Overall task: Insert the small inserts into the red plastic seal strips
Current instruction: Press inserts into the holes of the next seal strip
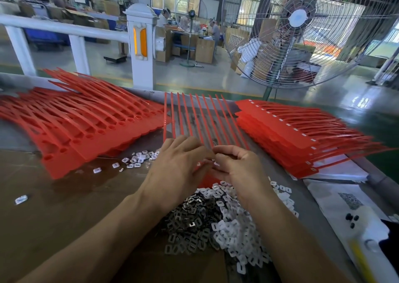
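A sheet of joined red seal strips [200, 118] lies in front of me, tails pointing away; my hands cover its near end. My left hand [172, 170] rests on it with fingers curled toward the middle. My right hand [235, 166] pinches a small white insert [216, 163] at its fingertips, close to the left fingers. A heap of small white and dark inserts [216, 222] lies under my wrists. More loose inserts [138, 158] are scattered to the left.
A stack of red strips with open holes [75, 122] lies at the left. Another stack with white inserts fitted [291, 131] lies at the right on white paper [336, 194]. A large standing fan [302, 34] and a white railing post [141, 45] stand beyond the table.
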`<state>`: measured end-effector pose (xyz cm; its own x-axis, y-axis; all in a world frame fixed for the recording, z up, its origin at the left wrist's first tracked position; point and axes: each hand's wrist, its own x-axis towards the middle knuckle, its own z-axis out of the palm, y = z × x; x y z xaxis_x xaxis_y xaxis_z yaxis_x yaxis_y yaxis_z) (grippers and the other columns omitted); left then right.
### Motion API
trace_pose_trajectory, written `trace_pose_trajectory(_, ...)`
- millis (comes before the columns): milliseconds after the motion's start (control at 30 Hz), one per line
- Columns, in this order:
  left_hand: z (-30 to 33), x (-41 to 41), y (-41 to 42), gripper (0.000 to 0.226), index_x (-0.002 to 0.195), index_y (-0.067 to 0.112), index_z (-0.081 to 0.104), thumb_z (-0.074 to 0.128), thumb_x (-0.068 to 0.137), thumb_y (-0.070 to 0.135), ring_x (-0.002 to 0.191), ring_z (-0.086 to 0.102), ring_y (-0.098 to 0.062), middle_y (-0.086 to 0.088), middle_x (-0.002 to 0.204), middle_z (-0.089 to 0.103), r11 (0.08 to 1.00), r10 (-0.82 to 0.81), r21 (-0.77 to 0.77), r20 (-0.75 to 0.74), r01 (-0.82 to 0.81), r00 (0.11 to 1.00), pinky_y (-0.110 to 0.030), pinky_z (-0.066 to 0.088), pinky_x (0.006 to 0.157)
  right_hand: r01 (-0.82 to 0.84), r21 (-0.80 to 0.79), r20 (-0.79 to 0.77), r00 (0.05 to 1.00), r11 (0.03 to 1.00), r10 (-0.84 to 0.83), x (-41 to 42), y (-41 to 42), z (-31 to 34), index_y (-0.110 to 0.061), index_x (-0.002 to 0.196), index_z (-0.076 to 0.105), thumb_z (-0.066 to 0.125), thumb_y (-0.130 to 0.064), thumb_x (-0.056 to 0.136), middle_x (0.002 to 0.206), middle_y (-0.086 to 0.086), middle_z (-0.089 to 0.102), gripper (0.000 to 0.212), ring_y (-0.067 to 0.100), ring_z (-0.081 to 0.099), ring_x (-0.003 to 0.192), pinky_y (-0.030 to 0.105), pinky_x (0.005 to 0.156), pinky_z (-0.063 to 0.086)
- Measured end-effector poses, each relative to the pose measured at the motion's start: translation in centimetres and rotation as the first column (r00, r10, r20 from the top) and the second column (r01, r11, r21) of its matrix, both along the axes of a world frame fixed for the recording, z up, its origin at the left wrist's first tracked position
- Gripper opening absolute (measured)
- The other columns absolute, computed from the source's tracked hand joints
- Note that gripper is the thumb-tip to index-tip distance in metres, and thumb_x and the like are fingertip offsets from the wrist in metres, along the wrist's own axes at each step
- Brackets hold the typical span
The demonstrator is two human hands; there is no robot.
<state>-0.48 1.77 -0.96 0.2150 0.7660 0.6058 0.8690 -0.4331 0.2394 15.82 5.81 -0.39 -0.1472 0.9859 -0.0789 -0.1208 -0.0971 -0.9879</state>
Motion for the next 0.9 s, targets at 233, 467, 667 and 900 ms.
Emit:
trace_pose_trajectory(233, -0.3, 0.3, 0.3, 0.020, 0.100, 0.034, 0.074, 0.062, 0.088, 0.044, 0.096, 0.055, -0.015, 0.015, 0.102, 0.062, 0.999, -0.046, 0.022, 0.006, 0.046, 0.999, -0.039, 0.042, 0.084, -0.025, -0.034, -0.018, 1.000, 0.999, 0.025, -0.2, 0.0, 0.0, -0.006, 0.109, 0.070, 0.069, 0.000, 0.096, 0.089, 0.016, 0.079, 0.014, 0.026, 0.079, 0.080, 0.031, 0.064, 0.062)
trace_pose_trajectory(467, -0.2, 0.3, 0.4, 0.012, 0.094, 0.031, 0.071, 0.064, 0.091, 0.040, 0.094, 0.055, -0.016, 0.013, 0.100, 0.061, 0.999, -0.031, 0.022, -0.007, 0.031, 1.000, -0.040, 0.043, 0.083, -0.071, -0.046, -0.049, 0.996, 0.996, 0.069, -0.3, -0.1, 0.1, -0.001, 0.109, 0.067, 0.070, 0.000, 0.094, 0.085, 0.016, 0.078, 0.015, 0.025, 0.078, 0.076, 0.031, 0.061, 0.062)
trace_pose_trajectory(667, -0.2, -0.2, 0.4, 0.009, 0.088, 0.029, 0.061, 0.062, 0.092, 0.036, 0.089, 0.054, -0.010, 0.015, 0.089, 0.060, 0.998, 0.054, 0.007, 0.144, -0.055, 0.988, -0.038, 0.042, 0.083, -0.009, 0.198, 0.300, 0.953, 0.980, -0.051, 0.5, 0.2, -0.1, -0.026, 0.098, 0.076, 0.065, -0.007, 0.099, 0.081, -0.008, 0.078, 0.021, 0.006, 0.074, 0.074, 0.017, 0.063, 0.056)
trace_pose_trajectory(900, -0.6, -2.1, 0.5, 0.011, 0.083, 0.031, 0.059, 0.067, 0.091, 0.032, 0.082, 0.054, -0.006, 0.017, 0.081, 0.060, 0.990, 0.125, -0.095, 0.269, -0.102, 0.955, -0.040, 0.046, 0.083, 0.049, 0.278, 0.414, 0.895, 0.959, -0.166, 0.7, 0.8, -0.4, -0.030, 0.091, 0.075, 0.059, -0.009, 0.103, 0.083, -0.005, 0.078, 0.029, 0.005, 0.069, 0.065, 0.011, 0.055, 0.049)
